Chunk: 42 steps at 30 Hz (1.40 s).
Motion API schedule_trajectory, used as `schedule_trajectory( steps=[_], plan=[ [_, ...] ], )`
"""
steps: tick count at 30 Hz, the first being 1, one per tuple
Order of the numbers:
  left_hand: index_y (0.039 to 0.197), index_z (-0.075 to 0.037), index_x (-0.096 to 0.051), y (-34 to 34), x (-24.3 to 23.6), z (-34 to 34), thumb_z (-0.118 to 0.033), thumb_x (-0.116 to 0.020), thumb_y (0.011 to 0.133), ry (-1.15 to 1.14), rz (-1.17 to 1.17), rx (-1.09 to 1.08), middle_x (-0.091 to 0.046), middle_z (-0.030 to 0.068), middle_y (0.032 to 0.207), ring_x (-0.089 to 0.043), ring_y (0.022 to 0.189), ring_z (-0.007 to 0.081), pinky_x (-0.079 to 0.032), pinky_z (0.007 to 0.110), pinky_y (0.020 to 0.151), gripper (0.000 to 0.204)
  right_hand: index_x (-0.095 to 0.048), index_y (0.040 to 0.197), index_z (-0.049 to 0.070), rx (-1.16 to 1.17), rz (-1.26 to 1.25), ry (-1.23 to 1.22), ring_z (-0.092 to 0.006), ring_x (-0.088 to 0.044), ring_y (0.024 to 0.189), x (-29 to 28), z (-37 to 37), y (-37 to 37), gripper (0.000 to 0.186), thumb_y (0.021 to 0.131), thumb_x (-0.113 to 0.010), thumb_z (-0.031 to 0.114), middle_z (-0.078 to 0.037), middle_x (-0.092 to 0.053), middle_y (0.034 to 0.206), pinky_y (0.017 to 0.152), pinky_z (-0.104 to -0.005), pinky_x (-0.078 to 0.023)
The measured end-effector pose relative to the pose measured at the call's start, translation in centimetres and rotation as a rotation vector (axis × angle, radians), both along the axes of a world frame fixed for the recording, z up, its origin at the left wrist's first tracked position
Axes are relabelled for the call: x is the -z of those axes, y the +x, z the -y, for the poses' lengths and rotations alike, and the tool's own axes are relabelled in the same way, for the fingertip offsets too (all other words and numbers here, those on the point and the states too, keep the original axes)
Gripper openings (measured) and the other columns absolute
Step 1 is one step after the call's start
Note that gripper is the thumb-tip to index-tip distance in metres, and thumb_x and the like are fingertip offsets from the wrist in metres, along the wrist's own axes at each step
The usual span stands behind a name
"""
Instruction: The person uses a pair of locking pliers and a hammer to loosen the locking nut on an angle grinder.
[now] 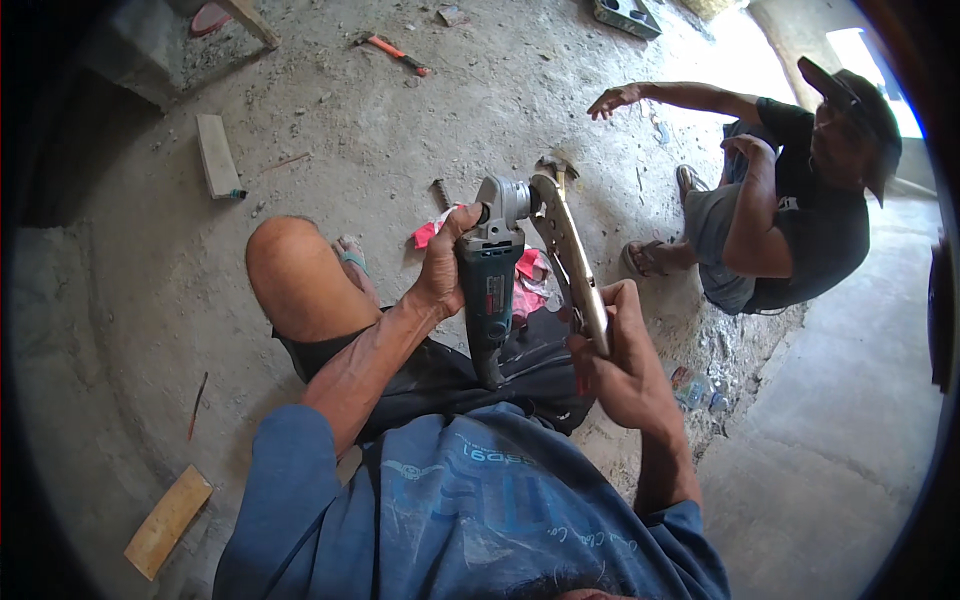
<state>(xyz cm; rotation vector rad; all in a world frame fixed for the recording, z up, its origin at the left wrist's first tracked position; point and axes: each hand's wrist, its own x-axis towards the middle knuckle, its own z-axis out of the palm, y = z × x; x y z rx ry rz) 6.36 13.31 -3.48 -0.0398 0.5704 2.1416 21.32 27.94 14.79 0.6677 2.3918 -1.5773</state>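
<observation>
My left hand point(441, 262) is closed around the head of a dark green angle grinder point(490, 285), thumb near the top of its metal gear housing. My right hand point(622, 355) grips the handles of large silver locking pliers point(570, 240), whose jaws are at the grinder's spindle point(518, 197). The jaw tips are partly hidden. Red and white crumpled material point(530, 282) lies behind the tools, with a bolt-like metal piece point(440, 190) and a claw hammer point(557, 165) just beyond.
A co-worker point(800, 210) squats at the right, one arm outstretched. An orange-handled hammer point(393, 52), a dark tray point(625, 18), wooden boards point(167, 520) and a short plank point(218, 155) lie on the dusty concrete floor point(340, 130). Plastic bottles point(690, 388) sit beside my right arm.
</observation>
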Motion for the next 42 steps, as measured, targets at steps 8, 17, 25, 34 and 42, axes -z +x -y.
schedule_trajectory(
  steps=[8,17,25,34,42],
  plan=[
    [0.129,-0.001,-0.058,0.2,-0.4,-0.3,-0.057,-0.058,0.092,-0.010,-0.031,0.067,-0.070,0.0118,0.104,-0.071,0.086,0.0218,-0.061,0.039,0.078,0.066,-0.041,0.117,0.008,-0.050,0.338,-0.082,-0.0192,-0.063,0.097,-5.8,-2.3,-3.1,0.033,0.094,-0.064,0.003,-0.017,-0.067,0.116,0.084,-0.0349,-0.049],
    [0.128,-0.003,-0.059,0.3,0.4,-0.1,-0.057,-0.059,0.092,-0.043,-0.063,0.043,-0.070,0.0115,0.101,-0.072,0.081,0.0219,-0.062,0.039,0.074,0.065,-0.033,0.118,0.007,-0.084,0.034,-0.018,-0.0139,-0.060,0.070,1.3,-0.2,1.3,0.031,0.093,-0.048,-0.005,-0.013,-0.058,0.111,0.056,-0.0289,-0.053],
    [0.128,-0.002,-0.058,0.1,0.6,0.1,-0.058,-0.057,0.094,-0.032,-0.080,0.107,-0.070,0.0119,0.102,-0.071,0.087,0.0213,-0.061,0.039,0.079,0.065,-0.037,0.114,0.005,0.015,0.256,-0.222,-0.0128,-0.055,0.075,-4.6,-1.5,-1.2,0.028,0.091,-0.053,-0.002,-0.011,-0.058,0.099,0.062,-0.0306,-0.047],
    [0.132,-0.006,-0.056,0.1,-0.4,0.5,-0.051,-0.063,0.096,-0.001,-0.119,0.148,-0.069,0.0048,0.108,-0.068,0.093,0.0117,-0.057,0.030,0.081,0.058,-0.041,0.118,0.007,-0.077,0.154,-0.108,-0.0132,-0.058,0.076,-2.5,-2.1,0.1,0.032,0.092,-0.055,-0.004,-0.012,-0.061,0.110,0.063,-0.0306,-0.051],
    [0.137,0.002,-0.049,-0.2,-1.7,0.8,-0.061,-0.055,0.096,-0.007,-0.196,0.224,-0.067,0.0184,0.109,-0.070,0.099,0.0275,-0.058,0.044,0.089,0.075,-0.041,0.120,0.006,-0.105,0.096,-0.069,-0.0104,-0.055,0.086,-2.6,-2.8,1.1,0.035,0.088,-0.050,-0.005,-0.008,-0.057,0.108,0.069,-0.0274,-0.048]
  ],
)
